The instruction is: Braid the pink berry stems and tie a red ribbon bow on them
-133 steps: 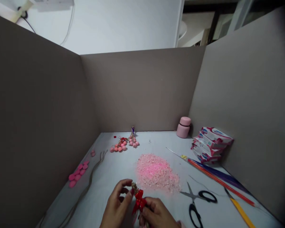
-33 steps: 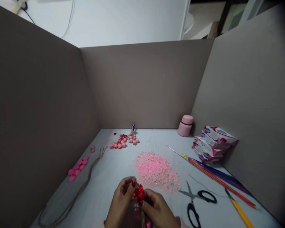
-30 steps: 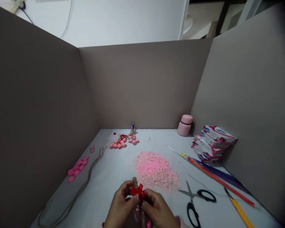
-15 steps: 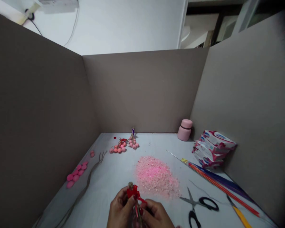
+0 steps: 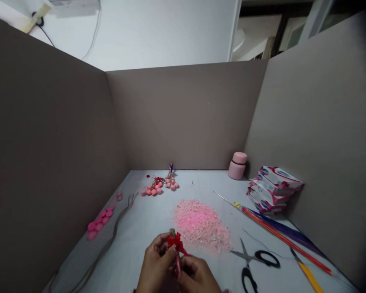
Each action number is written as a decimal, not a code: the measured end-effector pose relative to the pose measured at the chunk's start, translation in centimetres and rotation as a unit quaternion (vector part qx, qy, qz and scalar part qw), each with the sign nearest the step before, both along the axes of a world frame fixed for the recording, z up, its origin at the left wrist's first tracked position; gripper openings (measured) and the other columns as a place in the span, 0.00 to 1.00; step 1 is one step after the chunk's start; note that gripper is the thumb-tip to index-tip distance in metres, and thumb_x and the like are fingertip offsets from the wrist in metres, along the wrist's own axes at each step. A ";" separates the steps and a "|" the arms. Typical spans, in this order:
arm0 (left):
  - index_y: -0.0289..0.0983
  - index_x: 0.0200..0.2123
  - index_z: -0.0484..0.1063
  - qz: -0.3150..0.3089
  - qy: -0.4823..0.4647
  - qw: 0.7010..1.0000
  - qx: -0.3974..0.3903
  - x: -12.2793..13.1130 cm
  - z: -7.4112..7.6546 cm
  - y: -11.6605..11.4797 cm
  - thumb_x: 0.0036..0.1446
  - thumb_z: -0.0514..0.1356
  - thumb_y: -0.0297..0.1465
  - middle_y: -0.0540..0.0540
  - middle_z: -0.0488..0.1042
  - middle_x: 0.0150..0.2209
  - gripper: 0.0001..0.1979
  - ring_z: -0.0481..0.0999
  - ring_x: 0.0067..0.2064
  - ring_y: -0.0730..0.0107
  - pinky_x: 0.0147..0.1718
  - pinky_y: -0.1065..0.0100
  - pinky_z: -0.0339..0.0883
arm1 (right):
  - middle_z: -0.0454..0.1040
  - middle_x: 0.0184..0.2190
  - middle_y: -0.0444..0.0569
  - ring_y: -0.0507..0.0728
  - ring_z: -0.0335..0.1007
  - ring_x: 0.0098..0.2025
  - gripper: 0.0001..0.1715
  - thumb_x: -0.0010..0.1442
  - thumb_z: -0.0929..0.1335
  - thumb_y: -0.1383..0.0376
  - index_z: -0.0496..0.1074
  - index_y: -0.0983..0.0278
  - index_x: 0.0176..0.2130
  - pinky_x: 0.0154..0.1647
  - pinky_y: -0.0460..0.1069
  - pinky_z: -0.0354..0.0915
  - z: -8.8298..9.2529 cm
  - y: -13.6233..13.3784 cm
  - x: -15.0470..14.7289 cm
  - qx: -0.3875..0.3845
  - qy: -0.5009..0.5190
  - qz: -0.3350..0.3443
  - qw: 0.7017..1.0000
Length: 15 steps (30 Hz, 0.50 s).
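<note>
Near the front edge, my left hand (image 5: 156,262) is closed around the neck of a small twine bundle (image 5: 172,232) tied with a red ribbon bow (image 5: 176,241). Its knotted top pokes up above my thumb. My right hand (image 5: 199,276) sits just to the right, fingers pinched at the ribbon's tail below the bow. The bundle's lower end is mostly hidden between my hands. Ahead of them lies a heap of pink chips (image 5: 199,226). Open scissors (image 5: 247,256) with black handles lie right of my hands.
Pink discs (image 5: 99,224) and long cords (image 5: 114,232) lie left. At the back are bead clusters (image 5: 152,190), a purple-tied bead bunch (image 5: 171,181) and a pink flask (image 5: 238,166). Stacked boxes (image 5: 274,189), red and purple ribbons (image 5: 286,238) and a yellow-handled cutter (image 5: 308,274) lie right.
Both hands have shifted slightly with the twine bundle, the bow moving a little right and up. My right hand has stayed close beside it, fingers still pinched.
</note>
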State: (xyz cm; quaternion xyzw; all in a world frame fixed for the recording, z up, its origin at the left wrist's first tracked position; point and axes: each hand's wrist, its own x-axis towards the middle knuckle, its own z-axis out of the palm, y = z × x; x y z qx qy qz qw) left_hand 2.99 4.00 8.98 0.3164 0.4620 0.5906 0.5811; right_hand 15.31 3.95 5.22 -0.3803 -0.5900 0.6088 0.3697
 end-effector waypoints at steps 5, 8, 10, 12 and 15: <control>0.35 0.39 0.73 -0.005 -0.009 1.000 -0.015 0.0 -1.2 -0.2 0.39 0.65 0.44 0.43 0.77 0.30 0.24 0.74 0.29 0.67 0.27 0.70 0.66 | 0.66 0.19 0.44 0.53 0.62 0.24 0.23 0.49 0.66 0.48 0.72 0.67 0.27 0.26 0.46 0.59 -0.2 0.0 0.1 -0.008 -0.012 -0.003 1.000; 0.35 0.35 0.73 -0.033 0.018 0.999 0.024 -0.1 -0.9 -0.3 0.36 0.69 0.35 0.47 0.75 0.25 0.20 0.72 0.27 0.71 0.25 0.73 0.64 | 0.67 0.21 0.44 0.52 0.61 0.26 0.20 0.47 0.68 0.52 0.72 0.68 0.26 0.27 0.45 0.58 0.1 -0.2 0.1 0.026 -0.016 -0.012 0.999; 0.34 0.33 0.73 -0.029 0.033 0.999 0.033 -0.2 -0.5 -0.4 0.37 0.69 0.34 0.50 0.73 0.21 0.17 0.70 0.24 0.73 0.23 0.74 0.62 | 0.67 0.22 0.45 0.52 0.61 0.26 0.18 0.47 0.69 0.53 0.72 0.67 0.26 0.27 0.45 0.58 0.6 -0.3 0.1 0.041 -0.017 -0.009 0.999; 0.35 0.36 0.72 -0.020 0.034 0.999 0.038 -0.4 -0.2 -0.5 0.40 0.67 0.36 0.48 0.75 0.26 0.18 0.72 0.28 0.69 0.26 0.72 0.64 | 0.67 0.22 0.45 0.52 0.62 0.23 0.18 0.47 0.69 0.53 0.73 0.67 0.27 0.24 0.45 0.58 1.5 -0.3 0.2 0.023 -0.003 0.006 1.000; 0.38 0.44 0.69 -0.048 0.000 0.998 0.027 -0.8 -0.5 -1.0 0.48 0.61 0.41 0.43 0.75 0.39 0.21 0.72 0.40 0.64 0.36 0.69 0.65 | 0.67 0.18 0.43 0.50 0.61 0.18 0.21 0.49 0.68 0.51 0.73 0.67 0.29 0.20 0.45 0.57 3.2 0.0 0.3 -0.034 0.046 0.055 0.997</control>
